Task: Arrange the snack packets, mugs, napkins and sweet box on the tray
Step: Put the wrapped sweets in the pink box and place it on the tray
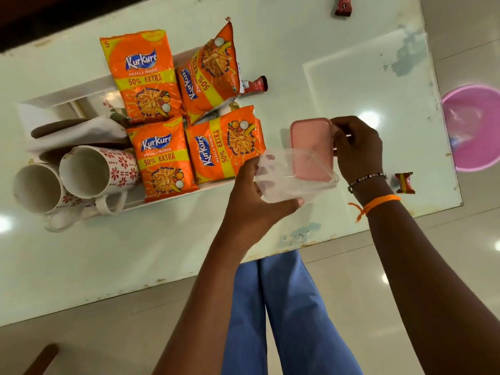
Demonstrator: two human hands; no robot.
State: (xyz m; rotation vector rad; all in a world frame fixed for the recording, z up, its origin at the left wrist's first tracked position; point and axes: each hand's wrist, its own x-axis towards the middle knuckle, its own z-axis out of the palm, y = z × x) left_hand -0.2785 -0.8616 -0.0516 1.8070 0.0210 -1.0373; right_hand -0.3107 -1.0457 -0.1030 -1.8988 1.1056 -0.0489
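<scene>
A white tray (pixel 67 92) on the glass table carries several orange snack packets (pixel 147 77), two white mugs with red flower print (pixel 97 171) lying on their sides, and folded napkins (pixel 81 131). To the right of the tray, above the table, my left hand (pixel 254 204) grips the clear body of the sweet box (pixel 286 182). My right hand (pixel 357 147) pinches the box's pink lid (pixel 311 147), which sits tilted over the clear body.
A small red sachet (pixel 255 85) lies by the tray's right side, another (pixel 343 6) at the table's far edge. A wrapped sweet (pixel 404 182) rests near my right wrist. A pink basin (pixel 476 128) stands on the floor beyond the table's right edge.
</scene>
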